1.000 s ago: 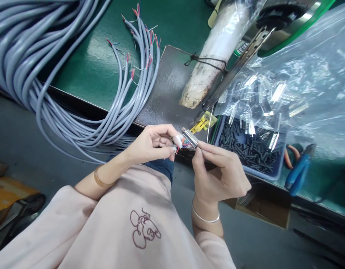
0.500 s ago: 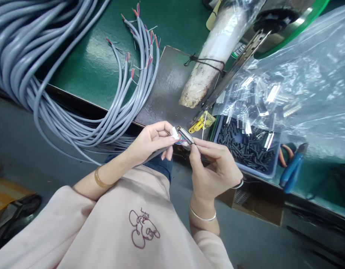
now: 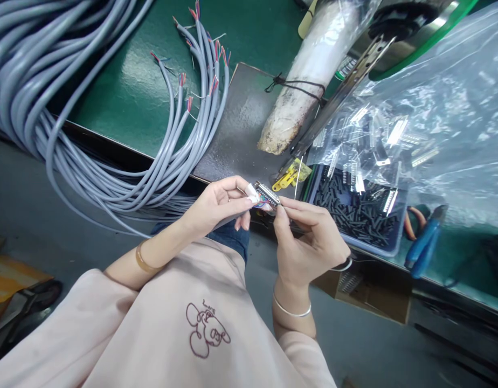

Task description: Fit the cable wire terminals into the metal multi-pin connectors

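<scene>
Between my hands, in front of the bench edge, is a multi-pin connector (image 3: 267, 194) with coloured wires (image 3: 264, 203) at its pin side. My left hand (image 3: 220, 205) is closed on the end of a grey cable, its thumb and forefinger pinching near a white wrap (image 3: 252, 192) beside the wires. My right hand (image 3: 308, 231) pinches the right end of the connector between thumb and fingertips. The fingers partly cover the wires, so I cannot tell how each one meets the pins. A yellow clip-like piece (image 3: 288, 178) lies just beyond the connector.
Bundled grey cables (image 3: 152, 178) with stripped ends cover the left. A wrapped white roll (image 3: 301, 81) and a metal bar (image 3: 341, 97) reach over a dark board (image 3: 241, 124). Right are a blue tray (image 3: 388, 249) of black tubing, bagged connectors (image 3: 378, 134) and blue-handled cutters (image 3: 426, 242).
The connector has tilted slightly in my fingers, so more of its pin row and coloured wires shows. Both hands keep their grips in nearly the same place.
</scene>
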`<state>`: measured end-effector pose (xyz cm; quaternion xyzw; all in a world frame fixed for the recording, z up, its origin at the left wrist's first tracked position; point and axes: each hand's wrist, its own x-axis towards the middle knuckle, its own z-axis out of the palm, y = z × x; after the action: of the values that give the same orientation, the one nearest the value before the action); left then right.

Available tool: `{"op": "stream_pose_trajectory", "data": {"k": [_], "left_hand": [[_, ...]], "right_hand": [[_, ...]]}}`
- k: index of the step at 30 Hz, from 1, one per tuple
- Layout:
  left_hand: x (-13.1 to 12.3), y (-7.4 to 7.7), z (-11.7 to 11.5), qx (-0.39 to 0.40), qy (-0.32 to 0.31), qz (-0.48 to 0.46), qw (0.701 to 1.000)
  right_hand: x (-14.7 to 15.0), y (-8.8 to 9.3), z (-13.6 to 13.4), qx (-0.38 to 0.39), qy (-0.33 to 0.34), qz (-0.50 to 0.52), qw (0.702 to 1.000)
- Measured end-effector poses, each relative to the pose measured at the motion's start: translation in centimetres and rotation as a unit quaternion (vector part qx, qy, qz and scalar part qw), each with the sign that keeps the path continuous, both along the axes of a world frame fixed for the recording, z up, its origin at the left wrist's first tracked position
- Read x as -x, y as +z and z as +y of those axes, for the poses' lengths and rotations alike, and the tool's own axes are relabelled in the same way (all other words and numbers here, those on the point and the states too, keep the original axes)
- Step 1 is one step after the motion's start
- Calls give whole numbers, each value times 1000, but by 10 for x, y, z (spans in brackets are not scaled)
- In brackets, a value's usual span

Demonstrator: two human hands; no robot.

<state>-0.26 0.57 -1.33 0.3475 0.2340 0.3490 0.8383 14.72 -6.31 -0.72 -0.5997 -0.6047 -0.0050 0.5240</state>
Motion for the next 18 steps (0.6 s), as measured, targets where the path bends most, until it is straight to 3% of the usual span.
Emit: {"op": "stream_pose_trajectory", "data": {"k": [6, 12, 18], "left_hand": [[-5, 7, -3, -140, 102, 120, 978], [-15, 14, 0, -297, 218, 241, 898], [-21, 12, 4, -369, 257, 274, 850]], "right_hand": [[1, 1, 5, -27, -12, -59, 998], [0, 3, 13, -34, -13, -90, 995], [-1, 5, 21, -31, -5, -77, 997]]}}
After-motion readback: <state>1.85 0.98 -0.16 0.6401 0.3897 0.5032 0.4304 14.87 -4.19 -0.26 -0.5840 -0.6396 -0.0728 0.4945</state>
